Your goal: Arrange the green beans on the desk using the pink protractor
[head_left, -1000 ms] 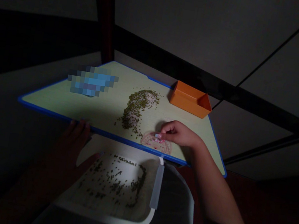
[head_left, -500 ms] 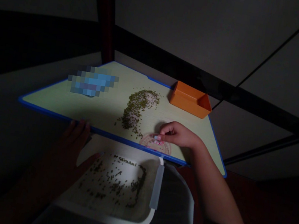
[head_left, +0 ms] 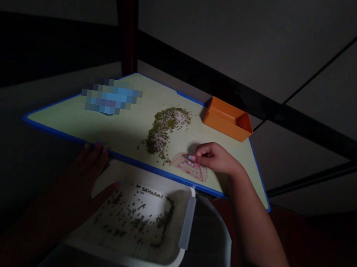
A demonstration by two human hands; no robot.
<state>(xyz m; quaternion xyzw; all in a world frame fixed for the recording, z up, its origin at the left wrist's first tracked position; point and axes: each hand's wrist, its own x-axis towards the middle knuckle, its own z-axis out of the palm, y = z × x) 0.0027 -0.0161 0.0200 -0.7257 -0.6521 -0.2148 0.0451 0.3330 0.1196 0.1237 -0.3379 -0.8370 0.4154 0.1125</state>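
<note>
A pink see-through protractor (head_left: 201,172) lies near the front edge of the pale tabletop (head_left: 124,131). My right hand (head_left: 217,157) is closed in a pinch at its upper edge, thumb and forefinger together. To the left of it spreads a long heap of small green beans (head_left: 162,126). In shadow, my left hand (head_left: 90,174) has its fingers stretched out, tips at the table's blue edge. Its thumb reaches over a white tub (head_left: 131,262) below the table. Scattered beans cover part of the tub's floor.
An orange box (head_left: 225,123) stands at the table's back right. A blurred-out blue item (head_left: 112,100) lies at the back left. Grey panelled walls and a dark red post (head_left: 125,39) rise behind the table. The tub's grey latch (head_left: 187,223) faces right.
My right hand has shifted slightly up and to the right, and the protractor has moved with it. My left hand, the tub and the bean heap have stayed in place.
</note>
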